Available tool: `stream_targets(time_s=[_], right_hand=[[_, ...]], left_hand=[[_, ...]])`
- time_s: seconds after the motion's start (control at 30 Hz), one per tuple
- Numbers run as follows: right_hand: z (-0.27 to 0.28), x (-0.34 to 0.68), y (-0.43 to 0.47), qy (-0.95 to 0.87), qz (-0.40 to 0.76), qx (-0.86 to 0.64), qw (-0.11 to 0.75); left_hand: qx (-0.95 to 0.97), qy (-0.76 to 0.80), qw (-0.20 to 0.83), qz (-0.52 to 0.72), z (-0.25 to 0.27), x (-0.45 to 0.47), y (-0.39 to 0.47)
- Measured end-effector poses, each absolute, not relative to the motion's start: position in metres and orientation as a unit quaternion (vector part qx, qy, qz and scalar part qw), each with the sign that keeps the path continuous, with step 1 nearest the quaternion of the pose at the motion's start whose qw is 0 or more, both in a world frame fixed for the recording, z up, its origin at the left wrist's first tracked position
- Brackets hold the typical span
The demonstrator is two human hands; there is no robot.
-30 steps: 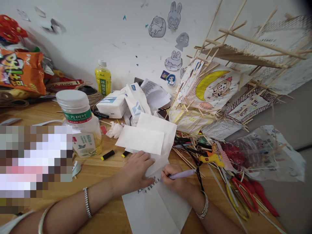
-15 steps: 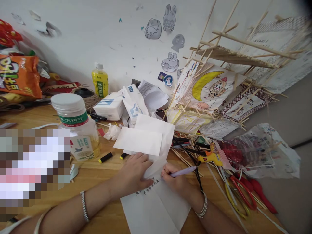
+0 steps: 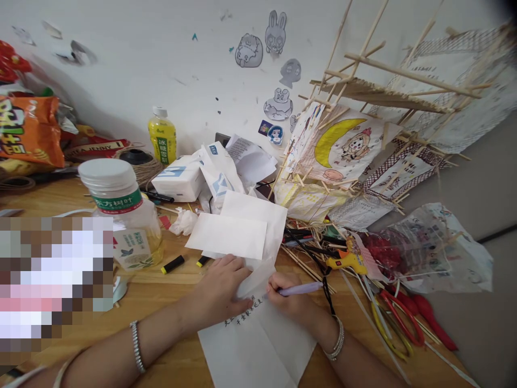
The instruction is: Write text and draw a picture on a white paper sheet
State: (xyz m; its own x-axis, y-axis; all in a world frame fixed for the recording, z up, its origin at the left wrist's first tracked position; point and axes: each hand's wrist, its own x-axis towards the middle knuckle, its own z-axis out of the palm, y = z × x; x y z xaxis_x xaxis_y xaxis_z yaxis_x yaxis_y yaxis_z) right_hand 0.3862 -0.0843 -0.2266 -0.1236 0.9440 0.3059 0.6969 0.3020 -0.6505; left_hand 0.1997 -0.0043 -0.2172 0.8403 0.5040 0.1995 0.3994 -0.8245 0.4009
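Observation:
My right hand (image 3: 285,291) is closed around a light purple pen (image 3: 302,289), its tip end low over a sheet of white paper (image 3: 258,350). Two short lines of dark handwritten characters (image 3: 247,312) run across the sheet, beside the pen hand. Lying flat with fingers stretched, my left hand (image 3: 224,283) presses the upper left part of the paper and covers some of it. Above that hand, a smaller blank white sheet (image 3: 228,234) overlaps another white sheet (image 3: 278,218).
A large plastic jar (image 3: 133,215) and a yellow bottle (image 3: 162,137) stand at left. Black marker caps (image 3: 173,264) lie near the left hand. At right are a wooden-stick frame with drawings (image 3: 339,140), a yellow glue gun (image 3: 348,262) and red-handled scissors (image 3: 404,318).
A little more writing shows at the end of the second line. My pen hand has barely moved, and the left hand stays flat on the paper. The whole view has shifted slightly.

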Motion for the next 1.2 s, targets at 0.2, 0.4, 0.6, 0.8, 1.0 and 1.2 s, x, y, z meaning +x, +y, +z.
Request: stream_targets(time_s=[0.2, 0.4, 0.6, 0.8, 1.0, 1.2], right_hand=[[-0.2265, 0.3865, -0.0853, -0.72, 0.186, -0.569, 0.351], [-0.2269, 0.3866, -0.085, -0.72, 0.196, -0.565, 0.353], [-0.2251, 0.3861, -0.0858, -0.716, 0.192, -0.571, 0.354], [-0.2264, 0.3871, -0.0861, -0.716, 0.197, -0.568, 0.356], [-0.2278, 0.3865, -0.0846, -0.718, 0.192, -0.568, 0.355], [-0.2275, 0.3866, -0.084, -0.716, 0.195, -0.57, 0.353]], left_hand=[[0.943, 0.239, 0.177, 0.148, -0.2154, 0.1993, -0.005], [0.943, 0.239, 0.177, 0.152, -0.217, 0.1999, -0.0044], [0.942, 0.237, 0.182, 0.154, -0.2169, 0.2, -0.0041], [0.943, 0.232, 0.186, 0.151, -0.2156, 0.1987, -0.0049], [0.943, 0.235, 0.177, 0.154, -0.2176, 0.1996, -0.0043], [0.942, 0.238, 0.182, 0.153, -0.2171, 0.1991, -0.0051]])
